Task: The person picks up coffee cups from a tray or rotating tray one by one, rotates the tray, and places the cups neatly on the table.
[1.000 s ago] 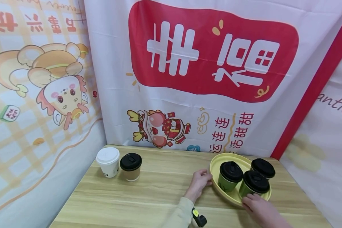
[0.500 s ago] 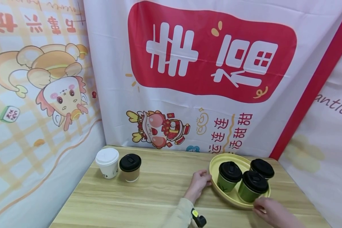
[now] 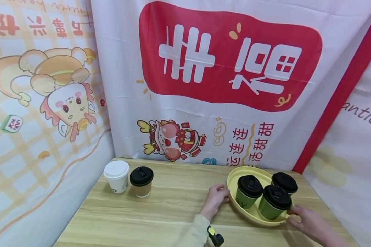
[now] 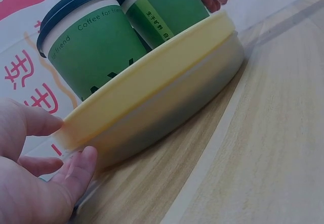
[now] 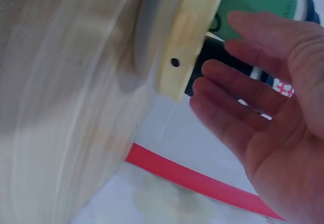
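A yellow tray [image 3: 234, 179] stands on the table at the right, carrying two green paper cups [image 3: 247, 199] [image 3: 270, 207] with black lids and a dark cup [image 3: 285, 183] behind them. My left hand [image 3: 214, 200] holds the tray's left rim; in the left wrist view its thumb and fingers [image 4: 81, 168] lie above and below the rim. At the tray's right front edge is my right hand [image 3: 307, 221]. The right wrist view shows its fingers [image 5: 223, 115] relaxed beside the tray and cups, with nothing gripped; whether they touch the rim is unclear.
A white cup [image 3: 117, 178] with a white lid and a brown cup [image 3: 141, 183] with a black lid stand at the table's back left. Printed cloth hangs [image 3: 179, 109] behind the wooden table [image 3: 160, 219] and along both sides.
My right hand has moved right along the tray's front, from the front green cup to the tray's right edge. My left hand stays at the left rim. The cups have not visibly moved.
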`<state>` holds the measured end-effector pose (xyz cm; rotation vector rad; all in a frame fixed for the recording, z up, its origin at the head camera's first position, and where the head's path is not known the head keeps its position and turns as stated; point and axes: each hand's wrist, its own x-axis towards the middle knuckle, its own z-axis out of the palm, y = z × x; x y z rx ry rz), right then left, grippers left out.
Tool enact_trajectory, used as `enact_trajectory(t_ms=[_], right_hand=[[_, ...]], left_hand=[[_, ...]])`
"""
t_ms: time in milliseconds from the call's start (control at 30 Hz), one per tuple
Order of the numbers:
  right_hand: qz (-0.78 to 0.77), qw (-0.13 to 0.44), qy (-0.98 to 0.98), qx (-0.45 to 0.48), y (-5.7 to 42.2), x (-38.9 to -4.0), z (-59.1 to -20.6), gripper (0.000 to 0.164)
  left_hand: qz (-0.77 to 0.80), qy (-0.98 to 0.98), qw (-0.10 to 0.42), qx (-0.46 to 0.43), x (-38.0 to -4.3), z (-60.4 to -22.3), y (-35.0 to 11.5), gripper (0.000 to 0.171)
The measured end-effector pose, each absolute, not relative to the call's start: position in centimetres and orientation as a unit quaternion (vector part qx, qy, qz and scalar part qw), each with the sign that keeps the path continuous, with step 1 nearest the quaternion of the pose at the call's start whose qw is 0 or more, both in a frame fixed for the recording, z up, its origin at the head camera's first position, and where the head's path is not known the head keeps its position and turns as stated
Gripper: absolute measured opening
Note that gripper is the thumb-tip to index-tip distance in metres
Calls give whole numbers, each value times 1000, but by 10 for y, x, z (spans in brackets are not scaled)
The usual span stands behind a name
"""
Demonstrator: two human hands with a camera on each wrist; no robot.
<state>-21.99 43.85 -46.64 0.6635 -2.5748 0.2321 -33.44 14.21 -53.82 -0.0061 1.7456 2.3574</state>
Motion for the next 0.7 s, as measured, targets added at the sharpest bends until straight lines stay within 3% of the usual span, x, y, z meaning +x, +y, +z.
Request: enact_trajectory(t_ms=[333, 700], right_hand=[[93, 280, -909, 296, 440, -230, -479, 31], [93, 258, -907, 320, 427, -228, -478, 25]], left_hand=[[796, 597, 101, -6, -334, -535, 143, 54], [795, 598, 102, -5, -335, -537, 143, 54]])
